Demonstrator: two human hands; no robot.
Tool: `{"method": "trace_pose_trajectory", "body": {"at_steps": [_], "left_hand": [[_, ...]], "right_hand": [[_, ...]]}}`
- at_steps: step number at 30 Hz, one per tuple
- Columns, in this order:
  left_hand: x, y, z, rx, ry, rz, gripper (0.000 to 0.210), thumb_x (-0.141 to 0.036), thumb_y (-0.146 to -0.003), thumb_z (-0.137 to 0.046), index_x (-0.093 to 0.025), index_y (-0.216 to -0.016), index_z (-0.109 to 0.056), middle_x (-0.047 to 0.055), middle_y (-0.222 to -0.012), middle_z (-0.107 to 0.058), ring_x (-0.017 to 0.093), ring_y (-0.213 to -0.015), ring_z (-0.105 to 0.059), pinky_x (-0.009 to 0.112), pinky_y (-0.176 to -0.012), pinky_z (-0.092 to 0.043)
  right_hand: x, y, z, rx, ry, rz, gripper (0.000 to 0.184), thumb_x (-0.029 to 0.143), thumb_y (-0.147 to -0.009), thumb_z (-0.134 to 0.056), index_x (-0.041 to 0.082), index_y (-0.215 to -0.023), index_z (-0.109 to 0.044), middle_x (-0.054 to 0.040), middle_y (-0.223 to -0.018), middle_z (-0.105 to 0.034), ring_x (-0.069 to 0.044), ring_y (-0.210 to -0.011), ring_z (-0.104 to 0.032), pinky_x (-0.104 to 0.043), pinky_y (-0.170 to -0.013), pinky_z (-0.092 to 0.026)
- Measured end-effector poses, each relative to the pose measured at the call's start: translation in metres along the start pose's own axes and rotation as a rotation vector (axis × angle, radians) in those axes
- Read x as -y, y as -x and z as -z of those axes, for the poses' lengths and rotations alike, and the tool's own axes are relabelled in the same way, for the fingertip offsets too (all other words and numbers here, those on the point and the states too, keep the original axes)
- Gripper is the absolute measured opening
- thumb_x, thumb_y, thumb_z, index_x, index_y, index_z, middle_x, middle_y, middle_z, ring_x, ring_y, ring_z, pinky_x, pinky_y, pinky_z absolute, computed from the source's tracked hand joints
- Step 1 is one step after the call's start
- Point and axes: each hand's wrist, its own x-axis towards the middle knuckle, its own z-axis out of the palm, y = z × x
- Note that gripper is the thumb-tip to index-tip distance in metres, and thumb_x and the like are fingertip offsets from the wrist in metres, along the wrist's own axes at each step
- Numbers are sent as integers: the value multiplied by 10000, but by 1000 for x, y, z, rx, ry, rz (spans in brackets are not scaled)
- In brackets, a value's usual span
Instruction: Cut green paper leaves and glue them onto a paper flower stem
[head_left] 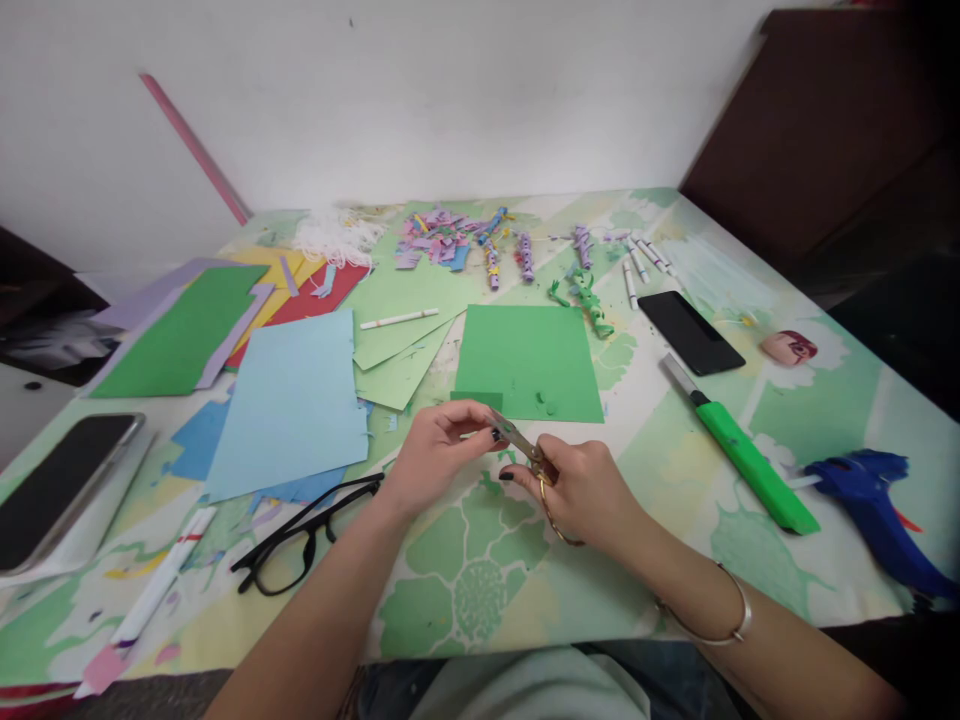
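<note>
Clamping its fingers on the scissors, the right hand points them toward the left hand, whose finger and thumb sit close together by the blades; whether they pinch anything cannot be told. Just beyond, a dark green strip shows at the near left corner of a green sheet. Good cutting likely calls for keeping left fingertips clear of the blades. Farther out lie blue paper, left, and a cutter, right.

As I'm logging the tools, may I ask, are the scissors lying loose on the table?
No, the right hand is holding the scissors.
</note>
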Motion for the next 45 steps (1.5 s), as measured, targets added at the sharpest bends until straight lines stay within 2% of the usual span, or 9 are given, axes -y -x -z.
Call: {"method": "trace_pose_trajectory", "body": {"at_steps": [6,11,16,32,40,45], "left_hand": [[-3,-2,9,46,-164,-26,50,-176,-725,-662,-135,-731,-688,61,-797,-683,153,-750,-619,260,-715,-500],[-2,-3,17,70,-320,-46,100,-188,-739,-627,-131,-775,-702,60,-826,-688,156,-767,-600,252,-690,-485],[-1,-3,20,76,-384,-54,125,-197,-743,-629,-128,-795,-719,64,-851,-698,157,-775,-608,253,-705,-492],[-3,-5,23,83,-414,-55,93,-162,-735,-628,-140,-759,-715,58,-793,-713,159,-739,-638,257,-677,-505],[-1,-5,18,50,-435,-52,110,-133,-783,-551,-147,-766,-659,11,-709,-637,113,-636,-568,224,-605,-469],[4,-6,18,55,-438,-95,108,-133,-790,-527,-143,-758,-630,12,-716,-612,117,-663,-546,231,-617,-438]], "right_hand": [[-2,-1,3,64,36,-5,440,563,-844,-500,167,-654,-522,-13,-476,-545,-132,-443,-462,-254,-497,-218],[-4,-2,4,91,57,-1,484,602,-845,-462,168,-641,-527,-14,-477,-547,-132,-445,-469,-251,-501,-208],[-6,-2,3,88,70,16,476,606,-830,-489,169,-644,-525,-16,-485,-571,-146,-455,-504,-255,-503,-200],[-7,-4,6,161,92,14,482,624,-801,-526,177,-622,-504,-15,-492,-574,-163,-480,-530,-254,-502,-213],[-11,-2,2,146,119,20,492,629,-814,-502,173,-633,-521,-27,-500,-588,-164,-484,-537,-256,-508,-226],[-12,-2,2,139,123,17,503,641,-812,-495,172,-637,-538,-30,-500,-592,-160,-479,-533,-257,-505,-219]]}}
